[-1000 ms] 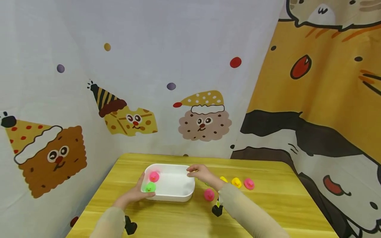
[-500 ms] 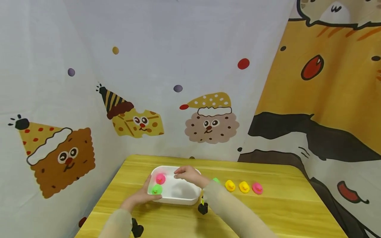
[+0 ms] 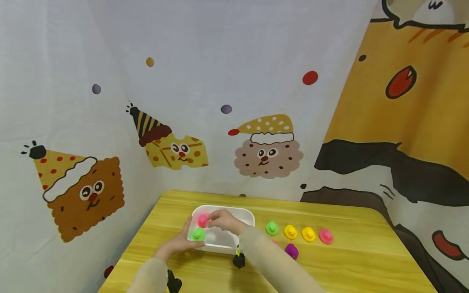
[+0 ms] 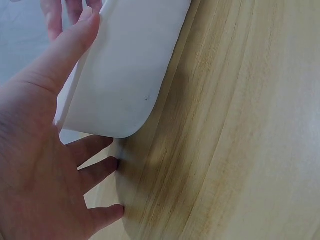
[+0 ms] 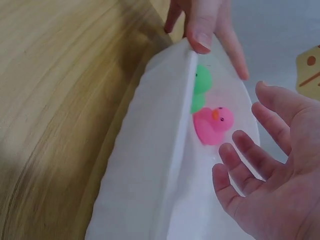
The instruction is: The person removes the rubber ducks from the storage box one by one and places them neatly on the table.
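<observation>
A white plastic tray (image 3: 242, 209) stands on the table, with a pink toy duck (image 3: 202, 221) and a green toy duck (image 3: 199, 235) in its left end. My left hand (image 3: 179, 243) grips the tray's near left corner; the left wrist view shows the thumb (image 4: 75, 42) at the rim and fingers along the end wall. Over the tray is my right hand (image 3: 225, 221), its fingertips overlapping the pink duck in the head view. In the right wrist view that hand (image 5: 280, 175) has loosely bent, spread fingers with nothing between them, beside the pink duck (image 5: 214, 125).
To the tray's right, a green duck (image 3: 272, 228), two yellow ducks (image 3: 290, 232) and a pink duck (image 3: 325, 236) form a row on the wooden table (image 3: 348, 264). Nearer lie a purple toy (image 3: 292, 251) and a pink one mostly behind my right sleeve (image 3: 271, 252). A printed curtain (image 3: 220, 61) hangs behind.
My right hand has moved left from the tray's right rim to above the pink duck inside. The purple toy has come out from behind my right arm. My left hand stays at the tray.
</observation>
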Tool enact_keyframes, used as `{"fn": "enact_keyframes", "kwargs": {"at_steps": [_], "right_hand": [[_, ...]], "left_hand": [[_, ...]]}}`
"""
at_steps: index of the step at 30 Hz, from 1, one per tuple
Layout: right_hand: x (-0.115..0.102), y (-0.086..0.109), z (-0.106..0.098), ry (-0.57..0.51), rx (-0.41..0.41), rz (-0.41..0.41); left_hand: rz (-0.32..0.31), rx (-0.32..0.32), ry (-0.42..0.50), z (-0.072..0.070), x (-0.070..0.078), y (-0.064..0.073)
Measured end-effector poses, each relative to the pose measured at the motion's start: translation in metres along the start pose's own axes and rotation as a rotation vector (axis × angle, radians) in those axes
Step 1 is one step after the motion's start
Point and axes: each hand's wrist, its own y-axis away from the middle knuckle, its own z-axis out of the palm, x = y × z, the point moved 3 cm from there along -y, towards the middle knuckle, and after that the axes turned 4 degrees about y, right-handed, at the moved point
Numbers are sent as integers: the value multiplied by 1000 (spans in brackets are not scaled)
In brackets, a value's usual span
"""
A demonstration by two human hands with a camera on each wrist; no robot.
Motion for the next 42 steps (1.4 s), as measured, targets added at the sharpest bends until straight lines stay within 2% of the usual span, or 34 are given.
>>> {"fn": "enact_keyframes", "kwargs": {"at_steps": [6,9,12,18,22,28,36,42], "right_hand": [[-2,-4,12,38,-51,-61],[-4,-5,16,63,-69,-77],[-5,-6,19,79,-77,-70],[-5,-5,24,73,-80,-54],[-4,-8,28,98,-89,-65],[-4,-9,32,146,-99,-58],[-2,-11,37,189,-94,-60],[-3,-14,41,209,-80,-80]], "left_hand": [[-39,1,55,-3,-18,-10],[-44,11,60,-4,-20,-11],[-34,3,40,-3,-16,-8],[29,6,3,3,0,1],[8,23,-16,5,1,1],[-36,27,4,4,2,-2],[-15,28,-19,4,5,2],[-31,17,-24,3,4,3]]}}
